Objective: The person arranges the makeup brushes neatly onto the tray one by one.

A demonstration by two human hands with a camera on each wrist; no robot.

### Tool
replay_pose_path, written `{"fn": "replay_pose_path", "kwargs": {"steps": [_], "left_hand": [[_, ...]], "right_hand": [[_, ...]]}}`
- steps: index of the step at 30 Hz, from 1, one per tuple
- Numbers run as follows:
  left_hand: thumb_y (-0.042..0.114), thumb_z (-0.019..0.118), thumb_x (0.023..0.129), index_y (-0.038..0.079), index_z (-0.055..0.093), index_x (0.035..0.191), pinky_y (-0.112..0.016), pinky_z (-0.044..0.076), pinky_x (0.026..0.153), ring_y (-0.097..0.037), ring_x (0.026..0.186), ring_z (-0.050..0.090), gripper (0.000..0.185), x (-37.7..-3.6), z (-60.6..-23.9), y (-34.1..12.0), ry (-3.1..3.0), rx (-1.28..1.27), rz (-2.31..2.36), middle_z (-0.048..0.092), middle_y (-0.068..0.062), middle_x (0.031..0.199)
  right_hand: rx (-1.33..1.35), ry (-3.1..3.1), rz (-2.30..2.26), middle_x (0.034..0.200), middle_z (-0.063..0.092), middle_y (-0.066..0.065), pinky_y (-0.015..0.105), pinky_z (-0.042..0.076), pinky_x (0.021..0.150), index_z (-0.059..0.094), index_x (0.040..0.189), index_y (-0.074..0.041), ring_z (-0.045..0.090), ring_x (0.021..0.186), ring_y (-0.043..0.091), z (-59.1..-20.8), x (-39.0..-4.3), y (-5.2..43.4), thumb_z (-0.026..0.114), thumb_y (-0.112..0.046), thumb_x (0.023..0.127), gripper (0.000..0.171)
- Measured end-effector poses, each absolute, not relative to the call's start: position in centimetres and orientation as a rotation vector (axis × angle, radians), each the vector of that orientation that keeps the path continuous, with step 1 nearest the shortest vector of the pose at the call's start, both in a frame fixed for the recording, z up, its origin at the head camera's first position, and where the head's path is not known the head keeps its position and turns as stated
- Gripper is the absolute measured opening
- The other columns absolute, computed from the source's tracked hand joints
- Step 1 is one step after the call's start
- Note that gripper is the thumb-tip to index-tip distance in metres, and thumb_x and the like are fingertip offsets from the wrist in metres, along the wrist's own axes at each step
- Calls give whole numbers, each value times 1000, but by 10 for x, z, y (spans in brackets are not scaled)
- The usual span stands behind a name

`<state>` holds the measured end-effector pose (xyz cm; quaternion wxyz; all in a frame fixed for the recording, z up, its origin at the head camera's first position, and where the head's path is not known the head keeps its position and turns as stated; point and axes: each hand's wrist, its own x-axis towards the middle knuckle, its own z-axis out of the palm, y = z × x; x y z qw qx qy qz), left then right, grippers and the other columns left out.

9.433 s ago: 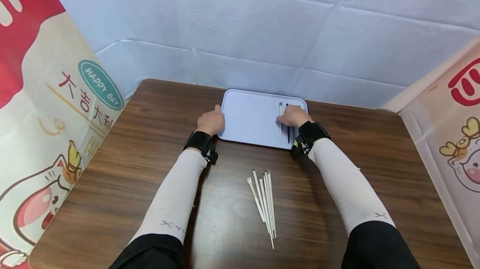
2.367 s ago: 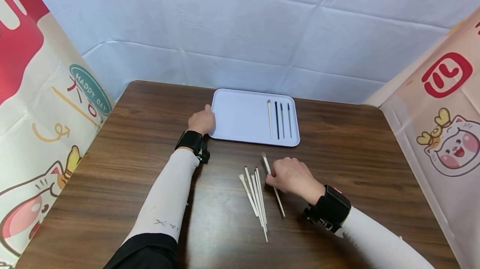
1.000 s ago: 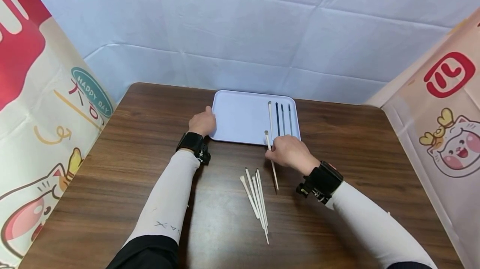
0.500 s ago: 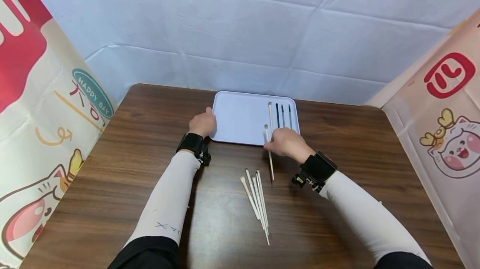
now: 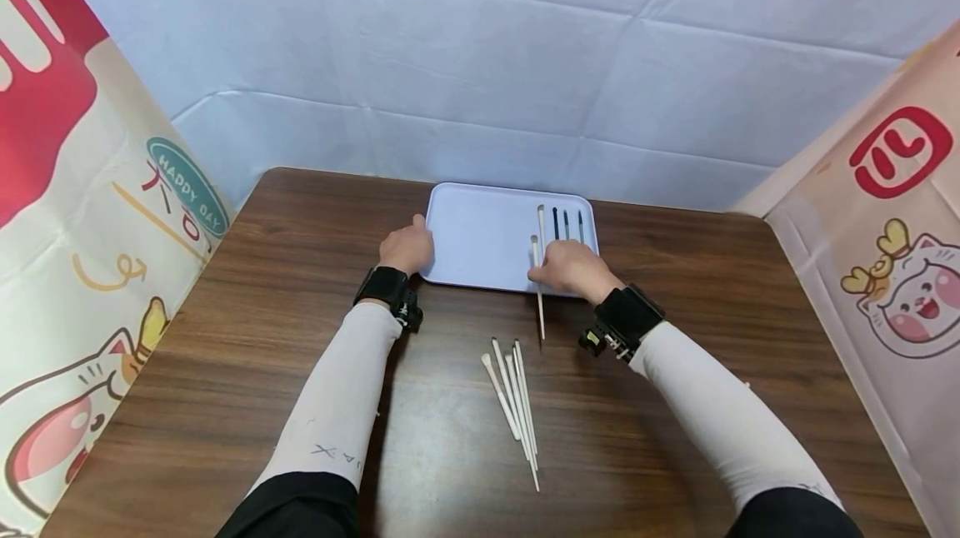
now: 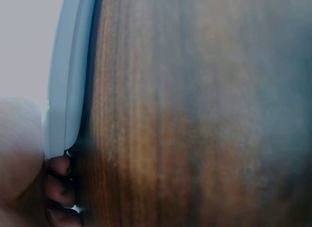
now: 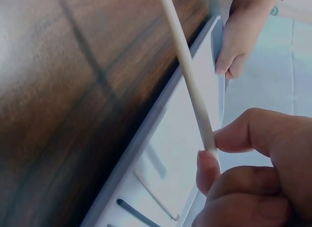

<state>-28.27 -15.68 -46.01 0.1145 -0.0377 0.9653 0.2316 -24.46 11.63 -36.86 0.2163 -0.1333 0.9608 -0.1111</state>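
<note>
The right hand [image 5: 572, 268] pinches a white brush [image 5: 537, 286] between thumb and fingertips, and it has carried the brush further up since half a second ago: the brush's head now lies over the tray [image 5: 480, 242], just left of the white brush already lying there [image 5: 541, 226], while its handle end still sticks out past the tray's near rim over the table [image 5: 225, 338]. A second ago the whole brush was lower, with only its tip at the rim. The right wrist view shows the thumb and forefinger closed on the thin white handle [image 7: 187, 75]. Two dark brushes [image 5: 561, 224] lie in the tray beside the hand, partly hidden by it. The left hand [image 5: 407, 245] has not moved; its fingers curl round the tray's left edge [image 6: 66, 90]. The loose pile of white brushes [image 5: 513, 396] lies on the table nearer the person, unchanged.
</note>
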Motion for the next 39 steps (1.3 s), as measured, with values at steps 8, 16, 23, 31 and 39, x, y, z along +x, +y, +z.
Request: {"fn": "replay_pose_path", "kwargs": {"steps": [8,16,23,31,39], "left_hand": [[29,29,111,3,36,143,-53,47,90,-39,96,58,42,-280,-457,-158,2824,-124,676,62,-23,113],[29,29,111,3,37,141,-52,46,90,-37,95,57,40,-280,-455,-158,2832,-125,692,61,-22,112],[29,30,110,3,38,139,-52,45,91,-37,96,57,39,-281,-455,-157,2834,-134,698,60,-22,114],[28,29,111,3,38,139,-52,47,89,-36,92,57,39,-282,-456,-157,2826,-127,691,61,-21,111],[28,30,111,3,38,140,-53,47,91,-38,97,59,39,-281,-457,-155,2822,-143,679,62,-22,113]], "right_hand": [[-337,2645,-292,51,39,-4,30,34,54,42,55,-17,35,49,13,-373,-263,114,55,-28,95,43],[-296,2621,-269,55,35,-3,31,34,56,42,59,-16,36,50,14,-374,-285,107,56,-33,98,44],[-282,2638,-266,60,33,-2,32,35,60,40,65,-15,38,56,16,-379,-306,103,56,-35,98,42],[-249,2661,-286,93,55,13,37,41,72,58,112,2,51,79,26,-384,-317,103,56,-36,97,41],[-202,2651,-272,133,56,25,42,45,85,45,144,7,54,98,31,-391,-325,106,54,-37,98,63]]}}
